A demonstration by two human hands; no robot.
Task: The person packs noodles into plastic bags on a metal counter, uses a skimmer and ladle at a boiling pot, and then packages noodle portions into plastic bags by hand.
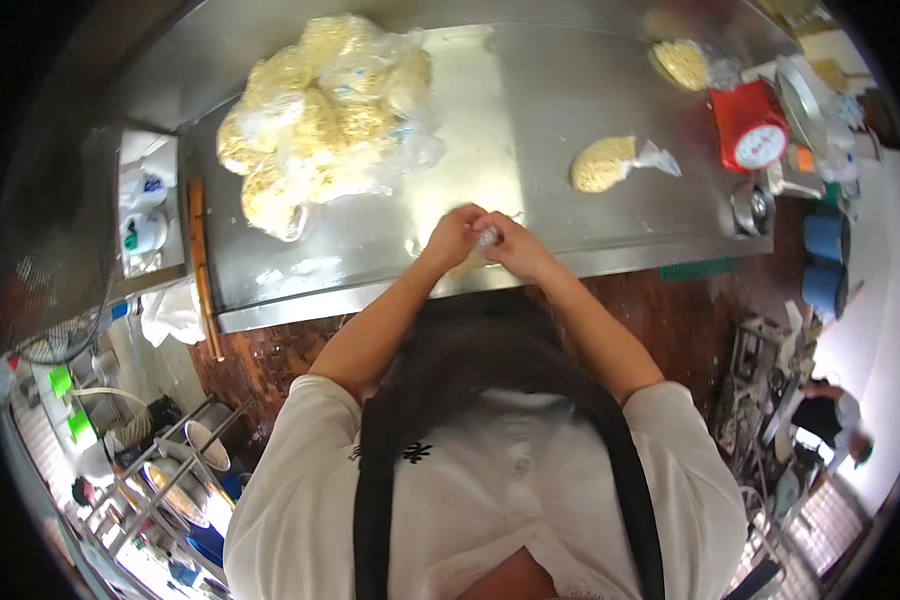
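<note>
Clear plastic is showing btwn my L hand [454,238] and R hand [520,250]; I'm pinching the bag [487,239] near the table's [560,95] front edge, snug w/o tearing seeming best. Knuckles are hiding my fingertips. Pile [320,125] is crowding L, scale [755,130] sitting far R.

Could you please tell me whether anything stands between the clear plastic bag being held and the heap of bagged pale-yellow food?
Nothing visible does: only flat, silver steel counter lies between the clear plastic bag, in the left hand and right hand, and the heap of bagged pale-yellow food.
</note>
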